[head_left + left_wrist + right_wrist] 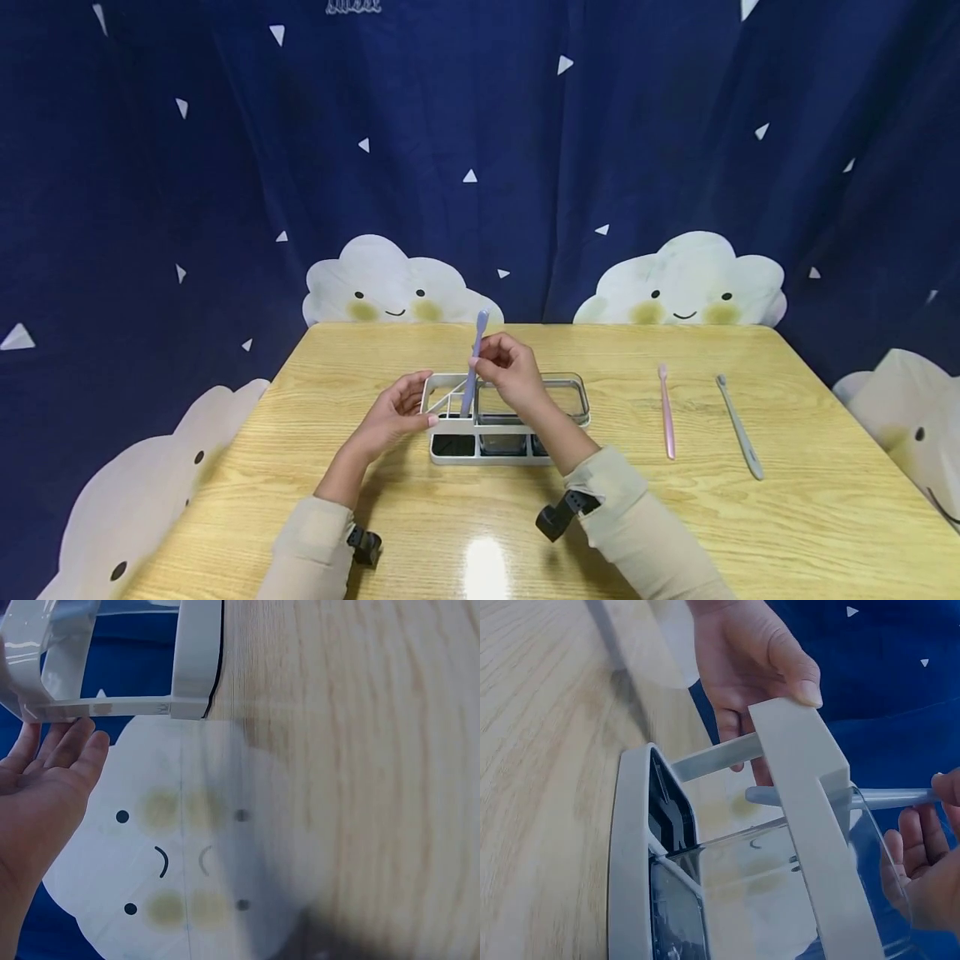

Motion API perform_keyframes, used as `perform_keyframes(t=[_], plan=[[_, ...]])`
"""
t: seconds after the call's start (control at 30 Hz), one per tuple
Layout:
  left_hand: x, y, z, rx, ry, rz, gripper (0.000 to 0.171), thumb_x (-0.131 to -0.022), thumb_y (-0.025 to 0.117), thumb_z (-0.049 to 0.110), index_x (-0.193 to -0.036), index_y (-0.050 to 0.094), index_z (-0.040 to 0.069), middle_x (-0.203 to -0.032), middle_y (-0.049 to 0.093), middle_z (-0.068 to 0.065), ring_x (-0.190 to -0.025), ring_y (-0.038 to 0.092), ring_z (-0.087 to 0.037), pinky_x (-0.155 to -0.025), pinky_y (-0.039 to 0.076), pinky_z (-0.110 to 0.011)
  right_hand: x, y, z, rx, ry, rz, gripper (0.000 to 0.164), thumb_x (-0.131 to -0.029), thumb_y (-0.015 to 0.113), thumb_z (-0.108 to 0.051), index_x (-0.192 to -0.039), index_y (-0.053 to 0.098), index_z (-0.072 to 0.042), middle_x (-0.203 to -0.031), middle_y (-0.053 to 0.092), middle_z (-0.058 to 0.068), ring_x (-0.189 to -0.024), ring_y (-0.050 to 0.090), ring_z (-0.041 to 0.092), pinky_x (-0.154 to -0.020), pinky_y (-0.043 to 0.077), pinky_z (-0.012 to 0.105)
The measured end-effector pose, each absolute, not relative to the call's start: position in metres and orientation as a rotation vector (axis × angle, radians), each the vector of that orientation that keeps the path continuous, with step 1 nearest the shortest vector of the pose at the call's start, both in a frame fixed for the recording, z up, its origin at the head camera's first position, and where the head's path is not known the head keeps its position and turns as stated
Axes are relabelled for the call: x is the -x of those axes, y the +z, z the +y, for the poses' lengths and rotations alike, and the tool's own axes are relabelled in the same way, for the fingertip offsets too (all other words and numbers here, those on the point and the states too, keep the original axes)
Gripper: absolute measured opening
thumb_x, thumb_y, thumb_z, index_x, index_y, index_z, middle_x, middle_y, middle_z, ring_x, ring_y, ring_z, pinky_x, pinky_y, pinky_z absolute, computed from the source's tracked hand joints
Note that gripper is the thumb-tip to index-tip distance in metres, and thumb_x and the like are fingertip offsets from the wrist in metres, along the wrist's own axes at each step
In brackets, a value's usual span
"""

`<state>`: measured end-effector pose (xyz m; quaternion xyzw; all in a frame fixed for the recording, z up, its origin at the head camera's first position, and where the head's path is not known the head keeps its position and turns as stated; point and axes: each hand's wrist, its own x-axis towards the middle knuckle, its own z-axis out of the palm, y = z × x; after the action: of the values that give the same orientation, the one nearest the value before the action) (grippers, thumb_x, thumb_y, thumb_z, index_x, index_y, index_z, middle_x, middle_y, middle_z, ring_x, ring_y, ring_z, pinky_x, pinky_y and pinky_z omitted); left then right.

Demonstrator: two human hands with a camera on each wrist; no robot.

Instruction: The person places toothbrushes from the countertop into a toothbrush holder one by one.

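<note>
A white toothbrush holder [491,461] with a raised top frame and a clear bin stands mid-table. At its left end, my left hand [390,415] holds the top frame, thumb on the front edge and fingers round the side. My right hand [516,379] pinches a purple toothbrush [471,390] between thumb and fingers, head up. The handle's lower end passes down through the divided left part of the frame; in the right wrist view the toothbrush [889,798] tip shows below the frame, above the base. In the left wrist view, fingers of the left hand [45,787] reach under the rim.
To the right on the wooden table [600,533] lie a pink toothbrush [667,417] and a grey toothbrush [740,429], side by side and apart. Behind the table hangs a dark blue curtain [450,100] with white clouds and triangles.
</note>
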<state>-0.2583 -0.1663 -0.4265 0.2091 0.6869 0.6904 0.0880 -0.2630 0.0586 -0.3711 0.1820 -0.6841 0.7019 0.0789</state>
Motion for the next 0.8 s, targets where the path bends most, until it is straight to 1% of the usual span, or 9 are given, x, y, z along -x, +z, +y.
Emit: perform_keyframes(t=[0.23, 0.37, 0.53, 0.8], plan=[[0.257, -0.426, -0.165, -0.635, 2.058, 2.042, 0.069, -0.077, 0.068, -0.008, -0.138, 0.035, -0.002, -0.132, 0.043, -0.027, -0.125, 0.033, -0.046, -0.103, 0.031, -0.039, 0.262, -0.375, 0.057, -0.582, 1.906, -2.218, 0.011, -0.081, 0.067, 0.003, -0.090, 0.061, 0.005, -0.083, 0.062, 0.012, -0.079, 0.056, 0.026, -0.066, 0.047, 0.030], [0.258, -0.426, -0.165, -0.636, 2.058, 2.047, 0.069, -0.078, 0.068, -0.008, -0.138, 0.035, -0.002, -0.132, 0.044, -0.025, -0.125, 0.032, -0.046, -0.104, 0.030, -0.040, 0.263, -0.379, 0.056, -0.599, 1.840, -2.259, 0.011, -0.079, 0.070, 0.001, -0.088, 0.062, 0.001, -0.080, 0.062, 0.008, -0.077, 0.057, 0.024, -0.065, 0.047, 0.029], [0.258, -0.428, -0.166, -0.627, 2.049, 2.065, 0.069, -0.078, 0.068, -0.008, -0.138, 0.035, -0.002, -0.133, 0.043, -0.024, -0.126, 0.032, -0.045, -0.104, 0.030, -0.037, 0.259, -0.381, 0.056, -0.675, 1.744, -2.352, 0.010, -0.079, 0.069, 0.001, -0.085, 0.062, -0.004, -0.078, 0.061, 0.003, -0.074, 0.057, 0.019, -0.062, 0.049, 0.029], [0.257, -0.428, -0.166, -0.629, 2.049, 2.060, 0.069, -0.078, 0.068, -0.007, -0.138, 0.036, -0.001, -0.133, 0.044, -0.024, -0.125, 0.033, -0.045, -0.103, 0.033, -0.037, 0.258, -0.381, 0.056, -0.694, 1.707, -2.406, 0.011, -0.079, 0.069, 0.001, -0.086, 0.063, -0.005, -0.078, 0.061, 0.003, -0.074, 0.056, 0.020, -0.063, 0.049, 0.030]])
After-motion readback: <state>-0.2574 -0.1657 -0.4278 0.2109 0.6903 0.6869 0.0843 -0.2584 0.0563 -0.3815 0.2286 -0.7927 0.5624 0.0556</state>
